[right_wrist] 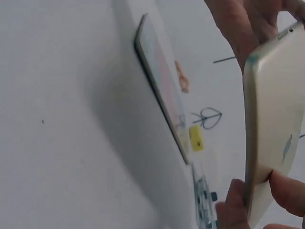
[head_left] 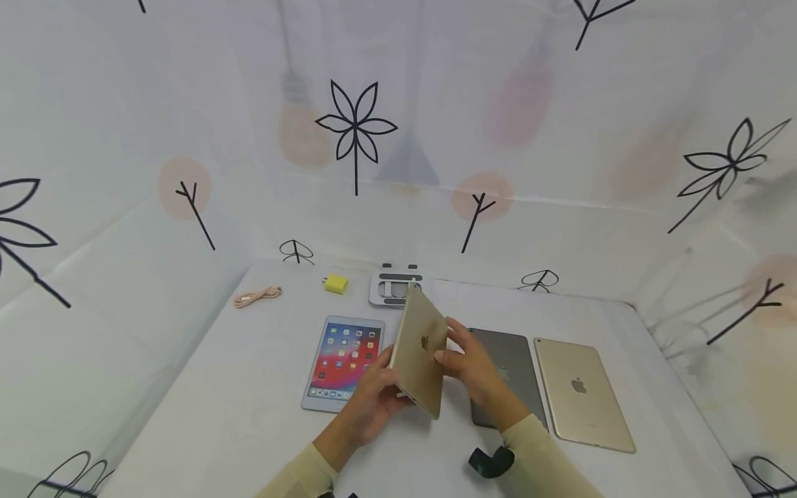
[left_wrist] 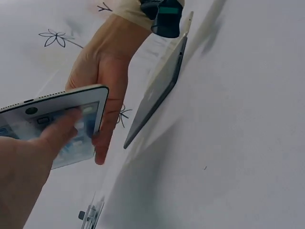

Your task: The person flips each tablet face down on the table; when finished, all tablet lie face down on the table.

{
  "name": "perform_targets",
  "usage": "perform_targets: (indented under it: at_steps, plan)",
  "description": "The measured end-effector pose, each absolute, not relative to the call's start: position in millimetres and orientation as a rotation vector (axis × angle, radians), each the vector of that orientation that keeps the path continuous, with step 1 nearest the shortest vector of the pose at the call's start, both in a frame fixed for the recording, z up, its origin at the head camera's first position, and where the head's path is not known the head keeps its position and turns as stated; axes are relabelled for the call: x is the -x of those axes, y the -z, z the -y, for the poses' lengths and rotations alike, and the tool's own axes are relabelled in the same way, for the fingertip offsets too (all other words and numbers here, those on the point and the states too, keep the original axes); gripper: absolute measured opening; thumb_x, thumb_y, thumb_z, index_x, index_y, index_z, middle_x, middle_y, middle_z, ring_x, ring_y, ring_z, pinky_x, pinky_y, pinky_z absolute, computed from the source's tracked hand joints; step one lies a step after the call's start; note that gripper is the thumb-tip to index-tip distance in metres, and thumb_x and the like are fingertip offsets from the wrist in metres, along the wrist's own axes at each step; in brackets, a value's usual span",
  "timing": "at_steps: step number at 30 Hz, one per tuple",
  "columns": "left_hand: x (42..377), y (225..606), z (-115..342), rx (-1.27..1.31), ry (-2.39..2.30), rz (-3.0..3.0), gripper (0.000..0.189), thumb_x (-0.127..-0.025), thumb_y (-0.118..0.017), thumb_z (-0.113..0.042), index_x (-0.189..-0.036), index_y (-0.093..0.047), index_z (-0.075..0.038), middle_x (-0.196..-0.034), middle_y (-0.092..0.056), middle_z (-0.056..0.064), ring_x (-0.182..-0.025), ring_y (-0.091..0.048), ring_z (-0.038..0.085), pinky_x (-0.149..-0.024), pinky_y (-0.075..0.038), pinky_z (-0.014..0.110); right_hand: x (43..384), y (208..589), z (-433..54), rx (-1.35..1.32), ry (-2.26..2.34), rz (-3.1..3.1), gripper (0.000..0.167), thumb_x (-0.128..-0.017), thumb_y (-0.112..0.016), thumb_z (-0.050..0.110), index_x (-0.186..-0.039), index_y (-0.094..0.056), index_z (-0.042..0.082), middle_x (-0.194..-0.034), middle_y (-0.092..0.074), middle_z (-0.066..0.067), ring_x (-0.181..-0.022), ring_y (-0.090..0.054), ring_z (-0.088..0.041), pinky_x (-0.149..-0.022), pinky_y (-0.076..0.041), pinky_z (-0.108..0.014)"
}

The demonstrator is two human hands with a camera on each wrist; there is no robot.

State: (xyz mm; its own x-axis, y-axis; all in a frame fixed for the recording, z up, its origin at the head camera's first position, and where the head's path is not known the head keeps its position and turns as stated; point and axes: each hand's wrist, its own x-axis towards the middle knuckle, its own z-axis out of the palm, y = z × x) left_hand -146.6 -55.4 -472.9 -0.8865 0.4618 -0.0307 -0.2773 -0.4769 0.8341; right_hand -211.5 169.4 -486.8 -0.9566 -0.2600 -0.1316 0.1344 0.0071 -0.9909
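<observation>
A gold tablet (head_left: 418, 353) is held up on edge above the table, its back with an apple logo turned to the right. My left hand (head_left: 373, 404) grips its left and lower side; in the left wrist view the thumb of this hand (left_wrist: 28, 162) lies across the lit screen. My right hand (head_left: 470, 366) pinches the other edge, and in the right wrist view its thumb (right_wrist: 287, 193) presses on the gold back. A white tablet (head_left: 342, 363) with a lit home screen lies face up to the left. Beneath the right forearm, a dark grey tablet (head_left: 510, 373) lies face down.
Another gold tablet (head_left: 582, 394) lies face down at the right. Along the back are a coiled pinkish cable (head_left: 258, 297), a yellow charger plug (head_left: 336, 283) and a silver folding stand (head_left: 376, 290), partly hidden by the raised tablet. Patterned white cloth (head_left: 398, 221) hangs behind the table.
</observation>
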Motion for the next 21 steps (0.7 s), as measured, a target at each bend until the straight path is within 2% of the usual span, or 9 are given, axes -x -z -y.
perform_targets:
  at_steps: [5, 7, 11, 14, 17, 21]
  plan:
    - [147, 477, 62, -0.332, -2.362, -1.245, 0.071, -0.099, -0.054, -0.011, -0.162, -0.023, -0.020, -0.159, -0.036, 0.019, -0.135, -0.052, 0.036, -0.106, -0.049, 0.050, 222, 489, -188, 0.076, 2.046, -1.968, 0.093, -0.092, -0.072, 0.002, -0.164, -0.014, 0.012, -0.149, -0.042, -0.030, -0.112, -0.065, -0.027, -0.090, -0.057, -0.039]
    - [149, 480, 67, -0.355, -2.349, -1.280, 0.071, -0.101, -0.056, -0.008, -0.163, -0.022, -0.018, -0.157, -0.040, 0.021, -0.133, -0.056, 0.034, -0.104, -0.050, 0.048, 224, 488, -194, 0.069, 2.033, -1.987, 0.094, -0.091, -0.073, 0.001, -0.164, -0.014, 0.011, -0.143, -0.045, -0.028, -0.101, -0.067, -0.022, -0.083, -0.059, -0.035]
    - [152, 488, 76, -0.328, -2.309, -1.440, 0.076, -0.097, -0.066, -0.004, -0.162, -0.028, -0.017, -0.150, -0.049, 0.023, -0.124, -0.064, 0.032, -0.098, -0.055, 0.041, 227, 484, -202, 0.053, 2.004, -2.044, 0.094, -0.089, -0.073, -0.002, -0.164, -0.016, 0.008, -0.131, -0.045, -0.022, -0.087, -0.067, -0.019, -0.071, -0.059, -0.030]
    - [155, 496, 80, -0.301, -2.245, -1.576, 0.078, -0.092, -0.071, -0.002, -0.160, -0.033, -0.012, -0.146, -0.054, 0.024, -0.121, -0.066, 0.032, -0.095, -0.056, 0.036, 229, 481, -206, 0.053, 1.950, -2.100, 0.096, -0.088, -0.075, -0.001, -0.163, -0.017, 0.008, -0.126, -0.044, -0.020, -0.085, -0.067, -0.019, -0.071, -0.060, -0.031]
    - [157, 502, 82, -0.293, -2.163, -1.684, 0.080, -0.089, -0.074, -0.001, -0.159, -0.035, -0.008, -0.145, -0.056, 0.024, -0.121, -0.066, 0.033, -0.094, -0.056, 0.033, 230, 481, -207, 0.097, 1.863, -2.178, 0.097, -0.088, -0.077, 0.003, -0.163, -0.015, 0.006, -0.128, -0.044, -0.022, -0.087, -0.067, -0.021, -0.074, -0.061, -0.035]
    - [159, 509, 83, -0.295, -2.034, -1.821, 0.085, -0.086, -0.079, -0.004, -0.158, -0.037, -0.011, -0.141, -0.060, 0.021, -0.113, -0.069, 0.030, -0.094, -0.057, 0.032, 231, 482, -207, 0.144, 1.771, -2.262, 0.097, -0.088, -0.078, 0.006, -0.163, -0.017, 0.005, -0.129, -0.046, -0.025, -0.087, -0.067, -0.022, -0.075, -0.062, -0.039]
